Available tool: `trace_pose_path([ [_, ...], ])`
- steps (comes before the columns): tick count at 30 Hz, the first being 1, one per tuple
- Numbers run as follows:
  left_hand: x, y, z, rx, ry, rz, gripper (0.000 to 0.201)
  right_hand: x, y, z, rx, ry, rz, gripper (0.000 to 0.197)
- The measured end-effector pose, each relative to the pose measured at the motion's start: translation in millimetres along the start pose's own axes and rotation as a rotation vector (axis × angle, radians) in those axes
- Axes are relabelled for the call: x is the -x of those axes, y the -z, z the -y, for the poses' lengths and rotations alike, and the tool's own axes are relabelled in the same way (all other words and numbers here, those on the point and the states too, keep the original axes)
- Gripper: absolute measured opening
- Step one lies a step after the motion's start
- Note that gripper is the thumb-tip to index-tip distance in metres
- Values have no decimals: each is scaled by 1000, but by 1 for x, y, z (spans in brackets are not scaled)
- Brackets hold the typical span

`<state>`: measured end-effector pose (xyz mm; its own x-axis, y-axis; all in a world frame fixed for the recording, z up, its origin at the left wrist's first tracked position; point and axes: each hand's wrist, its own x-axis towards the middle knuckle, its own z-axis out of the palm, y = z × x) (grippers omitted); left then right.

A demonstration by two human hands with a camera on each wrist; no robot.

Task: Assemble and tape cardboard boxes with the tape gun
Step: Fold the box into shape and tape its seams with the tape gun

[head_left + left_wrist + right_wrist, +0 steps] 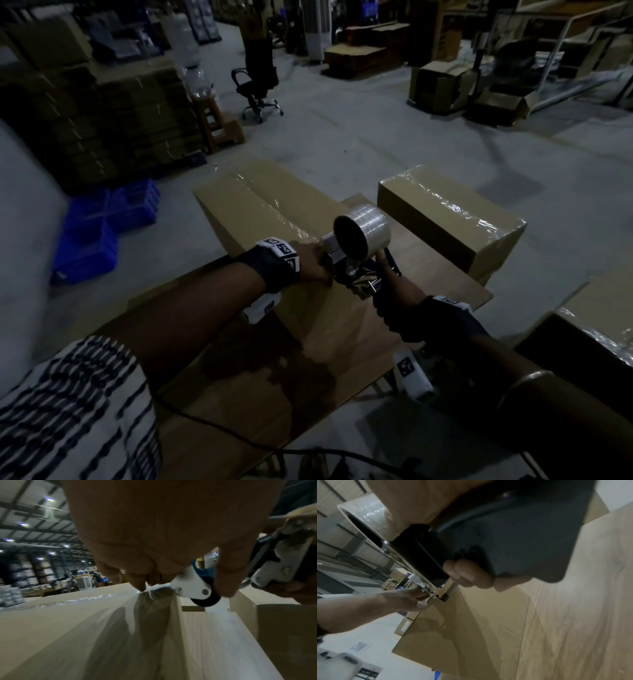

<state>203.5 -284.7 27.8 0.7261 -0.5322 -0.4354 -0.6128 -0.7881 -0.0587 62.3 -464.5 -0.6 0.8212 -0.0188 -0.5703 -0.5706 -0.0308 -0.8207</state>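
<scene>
Up close, the right hand point(394, 301) wraps its fingers point(467, 573) round the handle of the metal tape gun with a clear tape roll point(359, 253), at the near end of the long brown cardboard box point(260, 209) on the wooden table point(445, 270). The left hand point(313, 263) pinches at the gun's roller, fingertips point(140, 585) down on the taped seam.

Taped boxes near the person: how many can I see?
3: one on the table under the left hand at, one beyond the table at, one at the right edge at. Others may be hidden.
</scene>
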Motion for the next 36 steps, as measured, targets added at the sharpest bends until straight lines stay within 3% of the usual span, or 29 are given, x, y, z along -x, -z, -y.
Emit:
trace_pose_path([
  [4,4,7,-3,-93,45,9,54,-4,-1,3,-9,-20,5,83],
  [10,-2,2,2,-150,57,81,55,-6,-2,-2,-24,3,4,82],
  [14,-6,-7,13,-122,49,45,56,-4,1,-8,-27,48,4,94],
  [19,-1,-3,8,-190,23,86,57,5,10,-26,-48,46,25,81],
  [36,-4,-4,11,-126,4,78,59,8,5,-37,-59,90,-34,77],
])
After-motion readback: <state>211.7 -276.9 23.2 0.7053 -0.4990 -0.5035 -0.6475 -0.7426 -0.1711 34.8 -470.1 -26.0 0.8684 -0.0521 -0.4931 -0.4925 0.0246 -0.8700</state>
